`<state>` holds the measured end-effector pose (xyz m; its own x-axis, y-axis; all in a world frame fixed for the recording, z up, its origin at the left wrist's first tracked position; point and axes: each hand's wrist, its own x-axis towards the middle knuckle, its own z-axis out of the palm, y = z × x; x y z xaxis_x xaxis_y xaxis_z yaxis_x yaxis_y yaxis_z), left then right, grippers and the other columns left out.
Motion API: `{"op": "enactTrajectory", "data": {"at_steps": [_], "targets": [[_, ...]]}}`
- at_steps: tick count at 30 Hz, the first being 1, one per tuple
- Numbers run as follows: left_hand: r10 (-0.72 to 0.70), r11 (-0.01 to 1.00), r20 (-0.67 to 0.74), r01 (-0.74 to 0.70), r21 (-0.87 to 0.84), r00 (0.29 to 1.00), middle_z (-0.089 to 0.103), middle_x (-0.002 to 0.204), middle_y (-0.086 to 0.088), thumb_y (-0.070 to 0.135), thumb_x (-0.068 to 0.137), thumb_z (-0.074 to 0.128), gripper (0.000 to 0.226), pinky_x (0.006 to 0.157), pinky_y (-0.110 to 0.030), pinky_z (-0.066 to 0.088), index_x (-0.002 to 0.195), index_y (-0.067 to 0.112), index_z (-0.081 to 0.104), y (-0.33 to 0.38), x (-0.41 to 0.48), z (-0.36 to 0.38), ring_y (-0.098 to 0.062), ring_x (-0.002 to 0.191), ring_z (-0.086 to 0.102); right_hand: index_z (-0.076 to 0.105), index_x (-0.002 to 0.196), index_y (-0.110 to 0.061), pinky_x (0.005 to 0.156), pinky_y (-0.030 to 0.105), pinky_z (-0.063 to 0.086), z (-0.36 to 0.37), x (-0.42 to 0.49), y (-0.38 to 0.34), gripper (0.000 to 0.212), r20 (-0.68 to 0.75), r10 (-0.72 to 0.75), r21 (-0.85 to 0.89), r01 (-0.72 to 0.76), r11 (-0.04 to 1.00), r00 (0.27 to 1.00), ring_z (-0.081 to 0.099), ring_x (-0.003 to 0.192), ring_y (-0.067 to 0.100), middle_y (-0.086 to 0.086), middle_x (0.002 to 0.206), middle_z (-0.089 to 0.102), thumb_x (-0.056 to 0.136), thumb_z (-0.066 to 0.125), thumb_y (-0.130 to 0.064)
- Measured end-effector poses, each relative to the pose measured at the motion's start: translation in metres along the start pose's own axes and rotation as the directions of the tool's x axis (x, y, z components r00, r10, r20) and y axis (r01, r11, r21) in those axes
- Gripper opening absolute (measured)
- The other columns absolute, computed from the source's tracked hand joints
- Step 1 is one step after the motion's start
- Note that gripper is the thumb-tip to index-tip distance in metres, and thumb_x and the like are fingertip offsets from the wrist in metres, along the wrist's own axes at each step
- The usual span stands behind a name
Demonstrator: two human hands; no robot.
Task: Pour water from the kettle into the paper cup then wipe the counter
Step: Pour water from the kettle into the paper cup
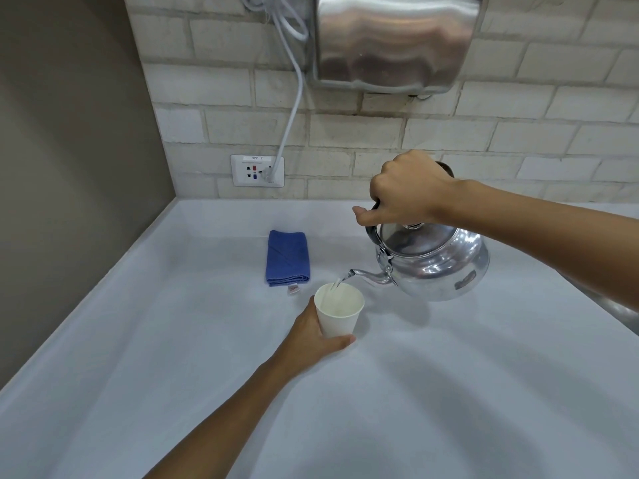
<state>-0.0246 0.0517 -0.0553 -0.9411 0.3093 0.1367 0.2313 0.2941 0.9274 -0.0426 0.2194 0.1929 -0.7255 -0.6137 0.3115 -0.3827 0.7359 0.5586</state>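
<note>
A shiny metal kettle [435,262] hangs tilted above the white counter [173,357], its spout pointing left and down. My right hand [404,193] grips its top handle. A thin stream of water runs from the spout into a white paper cup [340,314] standing on the counter. My left hand [311,335] wraps around the cup from the left and front. A folded blue cloth [287,258] lies flat behind and to the left of the cup.
A brick-pattern wall rises behind the counter with a power socket [257,170] and a white cable plugged in. A steel hand dryer [396,41] hangs above. A brown side wall closes the left. A metal sink edge [619,311] shows at far right.
</note>
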Motion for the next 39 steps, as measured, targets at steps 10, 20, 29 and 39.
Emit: {"op": "enactTrajectory", "data": {"at_steps": [10,20,29,39], "targets": [[0.001,1.000,0.002,-0.001,-0.005,1.000,0.054,0.125,0.017,0.041,0.060,0.084,0.085,0.087,-0.014,0.043,0.130,0.039,0.036,-0.001,0.001,0.000,0.004,0.112,0.051,0.020,0.041,-0.010,0.045,0.022,0.015,-0.001,-0.001,0.000,0.063,0.007,-0.014,0.001,0.014,1.000,1.000,0.018,0.037,0.016,0.003,0.037,0.021,0.082,0.048,-0.047],[0.009,1.000,0.006,-0.009,0.000,1.000,0.053,0.126,0.017,0.043,0.060,0.083,0.086,0.083,-0.010,0.043,0.130,0.039,0.035,-0.002,0.000,0.000,0.001,0.113,0.051,0.018,0.040,-0.011,0.045,0.022,0.013,-0.005,-0.004,0.001,0.063,0.000,-0.013,0.005,0.013,1.000,1.000,0.015,0.036,0.017,0.002,0.036,0.019,0.081,0.052,-0.045],[0.013,1.000,0.000,-0.013,0.007,1.000,0.053,0.121,0.024,0.041,0.060,0.084,0.082,0.079,0.002,0.039,0.126,0.044,0.035,-0.002,0.001,0.000,0.016,0.108,0.048,0.019,0.040,-0.011,0.046,0.022,0.013,-0.007,-0.006,0.002,0.063,-0.001,-0.015,-0.008,0.015,1.000,1.000,0.016,0.036,0.018,0.003,0.037,0.020,0.082,0.050,-0.046],[0.019,1.000,0.000,-0.019,0.008,1.000,0.052,0.121,0.023,0.039,0.061,0.084,0.083,0.081,0.000,0.041,0.128,0.042,0.035,-0.003,0.001,0.000,0.017,0.109,0.046,0.019,0.040,-0.010,0.045,0.022,0.014,-0.013,-0.007,0.002,0.064,0.003,-0.018,-0.010,0.018,1.000,1.000,0.016,0.037,0.018,0.003,0.037,0.020,0.083,0.050,-0.046]]}}
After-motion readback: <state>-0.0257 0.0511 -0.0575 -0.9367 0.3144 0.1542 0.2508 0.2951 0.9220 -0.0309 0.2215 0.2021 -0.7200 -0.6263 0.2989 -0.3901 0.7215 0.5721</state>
